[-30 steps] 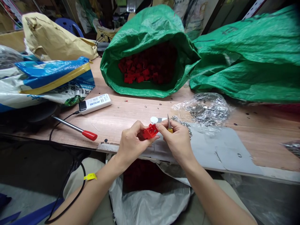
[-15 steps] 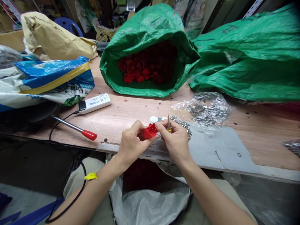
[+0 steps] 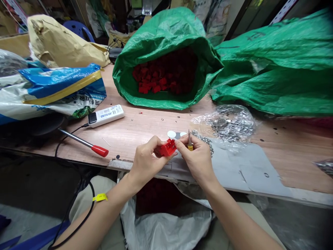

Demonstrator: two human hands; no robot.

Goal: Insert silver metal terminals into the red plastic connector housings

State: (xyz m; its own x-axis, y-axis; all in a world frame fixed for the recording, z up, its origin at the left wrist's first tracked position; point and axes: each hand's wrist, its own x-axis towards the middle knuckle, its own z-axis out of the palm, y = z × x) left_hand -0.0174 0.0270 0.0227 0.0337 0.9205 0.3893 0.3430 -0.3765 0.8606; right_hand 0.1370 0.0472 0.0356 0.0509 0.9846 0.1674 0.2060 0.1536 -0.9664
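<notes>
My left hand (image 3: pixel 144 160) is closed around a small red plastic part (image 3: pixel 168 148), held just above the table's front edge. My right hand (image 3: pixel 197 158) pinches the same part from the right with thumb and forefinger. That hand also grips a small yellow-handled pointed tool (image 3: pixel 189 140), whose metal tip points up. A pile of small metal pieces (image 3: pixel 205 139) lies just behind my right hand. Two white discs (image 3: pixel 171 134) lie on the table behind the red part.
An open green sack (image 3: pixel 166 55) full of red parts lies at the back. A clear bag of metal pieces (image 3: pixel 229 122) sits to the right. A red-handled screwdriver (image 3: pixel 85 143), a white device (image 3: pixel 105 115), a blue-and-white sack (image 3: pixel 52 92) and a grey bag (image 3: pixel 166 222) on my lap.
Both hands stay on the red part with only slight shifts. The tool tip sits a little lower and the view has tilted slightly.
</notes>
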